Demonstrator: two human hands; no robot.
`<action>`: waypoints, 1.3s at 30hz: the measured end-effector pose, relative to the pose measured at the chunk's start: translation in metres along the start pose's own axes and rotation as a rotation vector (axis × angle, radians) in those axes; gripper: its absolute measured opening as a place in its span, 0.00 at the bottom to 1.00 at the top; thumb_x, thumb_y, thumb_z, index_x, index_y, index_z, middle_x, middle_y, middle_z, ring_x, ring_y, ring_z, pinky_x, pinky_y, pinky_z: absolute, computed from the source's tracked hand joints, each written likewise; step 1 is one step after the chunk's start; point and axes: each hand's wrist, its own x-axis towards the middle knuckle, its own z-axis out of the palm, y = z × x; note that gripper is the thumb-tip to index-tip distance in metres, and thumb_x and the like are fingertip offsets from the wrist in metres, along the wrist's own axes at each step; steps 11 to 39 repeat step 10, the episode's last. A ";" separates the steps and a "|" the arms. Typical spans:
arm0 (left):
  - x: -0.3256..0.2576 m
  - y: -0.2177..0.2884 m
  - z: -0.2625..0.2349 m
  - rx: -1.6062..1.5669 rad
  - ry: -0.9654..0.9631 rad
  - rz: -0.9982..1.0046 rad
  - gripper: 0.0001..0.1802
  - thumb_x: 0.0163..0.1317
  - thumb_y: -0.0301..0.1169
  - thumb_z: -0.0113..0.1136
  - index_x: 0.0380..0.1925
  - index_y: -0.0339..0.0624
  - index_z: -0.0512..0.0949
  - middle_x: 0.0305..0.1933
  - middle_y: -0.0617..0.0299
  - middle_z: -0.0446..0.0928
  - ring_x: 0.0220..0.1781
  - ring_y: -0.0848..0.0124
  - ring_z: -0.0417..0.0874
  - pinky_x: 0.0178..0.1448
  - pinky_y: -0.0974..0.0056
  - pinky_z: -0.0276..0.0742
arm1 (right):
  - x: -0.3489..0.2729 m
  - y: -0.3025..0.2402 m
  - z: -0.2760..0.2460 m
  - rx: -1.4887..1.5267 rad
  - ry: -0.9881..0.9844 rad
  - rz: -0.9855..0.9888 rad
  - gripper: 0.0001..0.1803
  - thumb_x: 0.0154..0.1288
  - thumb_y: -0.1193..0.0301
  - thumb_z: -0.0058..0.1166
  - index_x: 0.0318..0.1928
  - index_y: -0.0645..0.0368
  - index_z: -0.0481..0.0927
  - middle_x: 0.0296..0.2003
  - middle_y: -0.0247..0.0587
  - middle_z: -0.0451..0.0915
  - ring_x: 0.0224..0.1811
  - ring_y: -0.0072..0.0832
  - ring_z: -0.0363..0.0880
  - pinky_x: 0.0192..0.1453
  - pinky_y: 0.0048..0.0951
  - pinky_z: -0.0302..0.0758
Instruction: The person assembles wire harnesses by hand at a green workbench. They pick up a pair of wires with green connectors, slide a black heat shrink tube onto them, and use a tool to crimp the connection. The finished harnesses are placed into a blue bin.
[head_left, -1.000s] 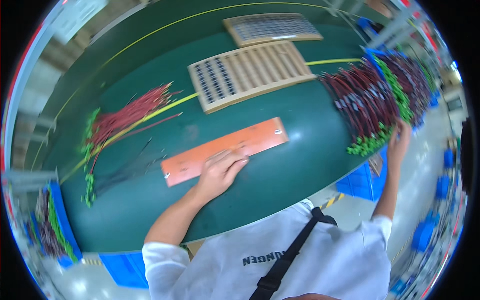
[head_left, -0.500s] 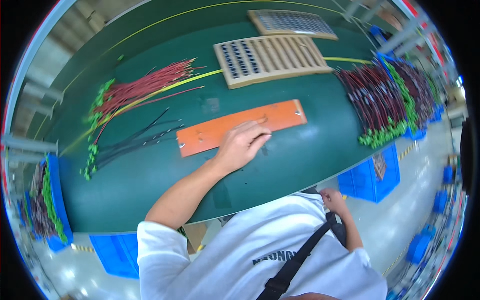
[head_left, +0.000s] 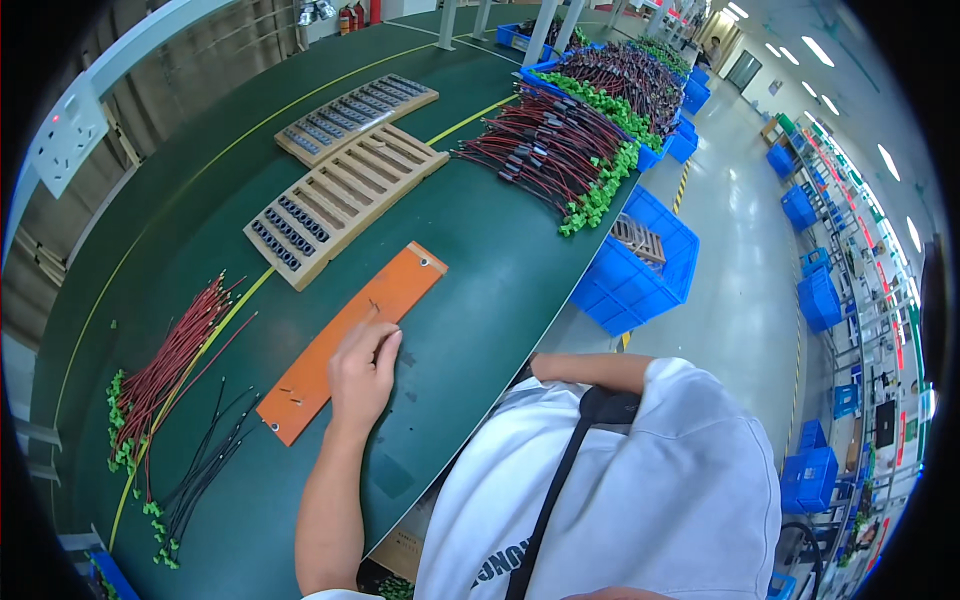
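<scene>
My left hand (head_left: 365, 365) lies on the long orange plate (head_left: 400, 290) on the green table (head_left: 500, 270), palm down with fingers loosely together, holding nothing. My right forearm (head_left: 585, 368) is bent in against my white shirt, and its hand is hidden behind my body and the table edge. A bundle of red wires with green connectors (head_left: 175, 365) lies to the left of the plate. A few black wires (head_left: 205, 470) lie below that bundle.
Two slotted wooden trays (head_left: 345, 200) (head_left: 355, 115) lie beyond the plate. A big heap of red and black wires with green connectors (head_left: 560, 150) sits at the far right edge. Blue crates (head_left: 640, 270) stand on the floor beside the table. A wall socket panel (head_left: 65, 130) is far left.
My right hand left the wire heap at the right, dropped to my side and is now hidden. My left hand stayed on the orange plate. The view has swung round.
</scene>
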 end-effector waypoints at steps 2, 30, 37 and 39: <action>-0.003 -0.005 -0.005 0.022 0.009 0.030 0.04 0.63 0.26 0.67 0.35 0.37 0.83 0.34 0.53 0.82 0.36 0.55 0.84 0.41 0.57 0.79 | 0.007 -0.005 -0.003 -0.017 0.086 -0.103 0.16 0.63 0.66 0.58 0.47 0.65 0.81 0.48 0.60 0.82 0.52 0.50 0.81 0.56 0.46 0.76; -0.004 -0.016 -0.012 0.017 -0.016 0.064 0.04 0.64 0.28 0.66 0.35 0.40 0.83 0.34 0.56 0.82 0.39 0.56 0.85 0.43 0.55 0.79 | -0.025 -0.008 -0.007 -0.047 0.364 -0.368 0.18 0.69 0.67 0.49 0.55 0.62 0.81 0.53 0.54 0.82 0.58 0.49 0.80 0.62 0.45 0.76; -0.004 -0.016 -0.012 0.017 -0.016 0.064 0.04 0.64 0.28 0.66 0.35 0.40 0.83 0.34 0.56 0.82 0.39 0.56 0.85 0.43 0.55 0.79 | -0.025 -0.008 -0.007 -0.047 0.364 -0.368 0.18 0.69 0.67 0.49 0.55 0.62 0.81 0.53 0.54 0.82 0.58 0.49 0.80 0.62 0.45 0.76; -0.004 -0.016 -0.012 0.017 -0.016 0.064 0.04 0.64 0.28 0.66 0.35 0.40 0.83 0.34 0.56 0.82 0.39 0.56 0.85 0.43 0.55 0.79 | -0.025 -0.008 -0.007 -0.047 0.364 -0.368 0.18 0.69 0.67 0.49 0.55 0.62 0.81 0.53 0.54 0.82 0.58 0.49 0.80 0.62 0.45 0.76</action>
